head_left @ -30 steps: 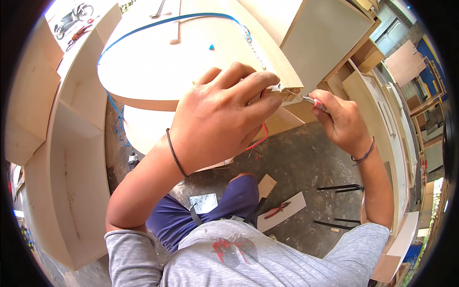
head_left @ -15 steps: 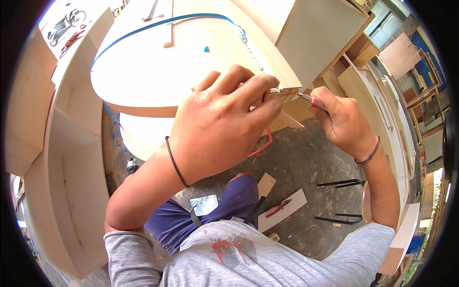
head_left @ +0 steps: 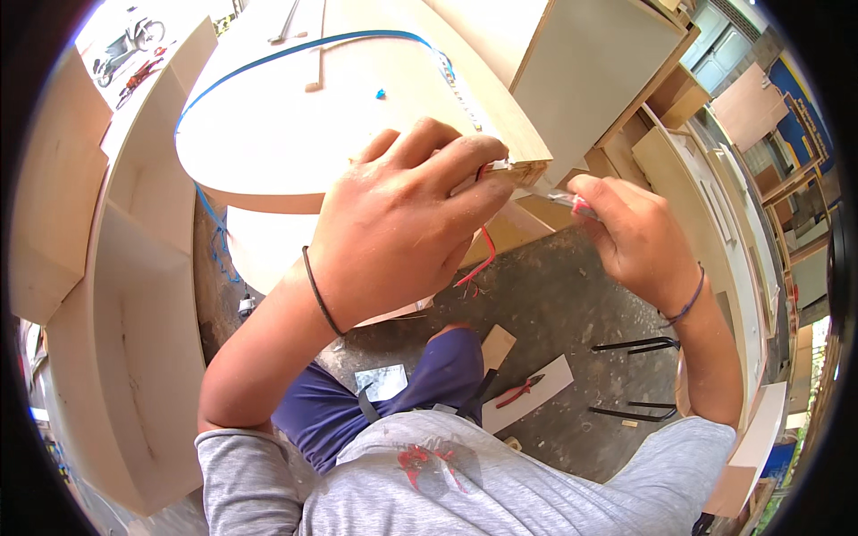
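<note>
A: What is each hand doing?

B: The left hand (head_left: 407, 214) has thumb and forefinger drawn together, pinching a thin red-and-black insulated wire (head_left: 488, 253) near a small white end piece (head_left: 502, 164). The wire's red length droops just below those fingers. The right hand (head_left: 636, 228) is curled around a slim tool with a red-and-grey handle (head_left: 585, 211), its metal shaft reaching toward the left fingertips. Whether the tip touches anything, I can't tell; it's blurred.

A: How would the wire behave?

B: Light and limp, I'd guess, springing a little where it bends. The white piece looks the fragile part, so I'd grip the insulation just behind it, softly.

A: And the tool?

B: Probably light but stiff. Hold it by the handle, as the right hand does, and keep fingers off the shaft.

A: What about the pale, curved-edge wooden panel (head_left: 268, 147) beyond the left hand?

B: Rigid and likely heavy; its flat top should suit a resting wrist. The blue ribbon-like strip (head_left: 304, 44) beyond the left knuckles seems floppy, best lifted by its edges.
</note>
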Motion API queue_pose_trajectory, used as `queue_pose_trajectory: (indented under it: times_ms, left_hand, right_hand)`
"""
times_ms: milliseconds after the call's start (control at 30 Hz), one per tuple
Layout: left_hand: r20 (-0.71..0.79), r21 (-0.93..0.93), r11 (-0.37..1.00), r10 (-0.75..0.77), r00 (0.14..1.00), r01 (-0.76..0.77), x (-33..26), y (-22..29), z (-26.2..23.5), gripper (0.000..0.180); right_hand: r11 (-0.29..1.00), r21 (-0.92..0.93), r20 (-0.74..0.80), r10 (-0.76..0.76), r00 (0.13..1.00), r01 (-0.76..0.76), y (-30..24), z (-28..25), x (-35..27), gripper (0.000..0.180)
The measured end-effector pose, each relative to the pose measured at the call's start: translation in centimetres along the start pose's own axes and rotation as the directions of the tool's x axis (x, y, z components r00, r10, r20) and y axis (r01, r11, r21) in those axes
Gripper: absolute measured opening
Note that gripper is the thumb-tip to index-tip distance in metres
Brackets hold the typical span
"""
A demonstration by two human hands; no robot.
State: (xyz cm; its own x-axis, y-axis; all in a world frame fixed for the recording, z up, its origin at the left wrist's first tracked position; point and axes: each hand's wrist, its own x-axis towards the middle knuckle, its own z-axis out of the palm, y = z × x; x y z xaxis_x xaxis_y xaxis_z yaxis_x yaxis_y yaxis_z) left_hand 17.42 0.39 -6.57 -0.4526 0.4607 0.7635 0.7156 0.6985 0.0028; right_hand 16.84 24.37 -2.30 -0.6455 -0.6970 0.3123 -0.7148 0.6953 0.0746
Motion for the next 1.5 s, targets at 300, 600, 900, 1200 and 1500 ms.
queue_pose_trajectory:
  times_ms: [300,600,900,1200,1500]
  left_hand:
    - [0.013,-0.002,1.0,0.008,1.0,-0.008,-0.4,-0.3,-0.1,0.034]
    - [0.039,-0.015,1.0,0.011,0.999,-0.011,-0.4,0.0,-0.2,0.033]
    - [0.016,0.003,1.0,0.008,1.0,-0.008,-0.2,0.1,0.1,0.033]
    - [0.016,-0.007,1.0,0.012,1.0,-0.012,-0.3,-0.2,-0.1,0.035]
    - [0.032,-0.004,1.0,0.012,0.999,-0.012,-0.3,-0.2,-0.2,0.035]
  right_hand:
    - [0.993,-0.116,-0.087,-0.033,0.996,0.022,0.1,0.9,0.5,0.018]
    - [0.99,-0.131,-0.125,0.044,0.991,-0.06,0.0,2.0,0.3,0.014]
    - [0.954,0.246,0.07,0.157,0.985,-0.17,-0.2,0.9,0.8,0.01]
    - [0.937,0.277,0.167,0.171,0.971,-0.213,-0.6,0.3,0.6,0.012]
    - [0.999,-0.036,-0.118,0.014,0.993,-0.018,0.5,1.3,0.3,0.013]
